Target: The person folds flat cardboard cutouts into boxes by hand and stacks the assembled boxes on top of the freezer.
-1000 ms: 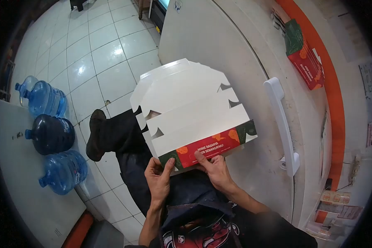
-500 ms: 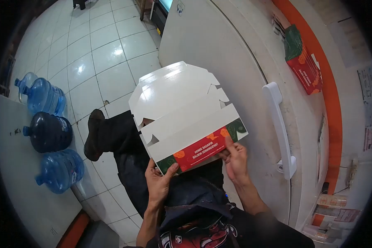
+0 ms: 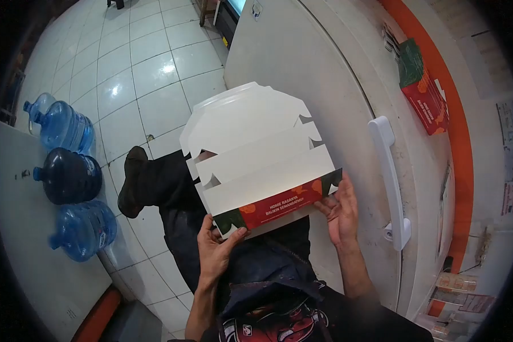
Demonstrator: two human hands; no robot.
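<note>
Head camera view: you hold a white carton [image 3: 256,145] over your lap at the centre of the frame, its notched, cut-cornered end pointing toward the top. The long axis of its printed strip [image 3: 279,204] climbs gently from lower left to right, the lettering nearly upright: "HOMIE RASANYA BALIKIN SEMANGATMU!" on red between green ends. Finer print beneath is too small to read.

Your left hand [image 3: 215,251] pinches the near left corner, thumb on top, fingers at the side edge. Your right hand [image 3: 342,219] is at the near right corner, palm turned partly up, fingers bent at the edge; how firmly it grips, you cannot tell from here.

Red and green cartons [image 3: 422,91] lie at upper right, beyond a white handle [image 3: 390,182]. Blue water bottles [image 3: 68,128] line the left, their labels illegible.
</note>
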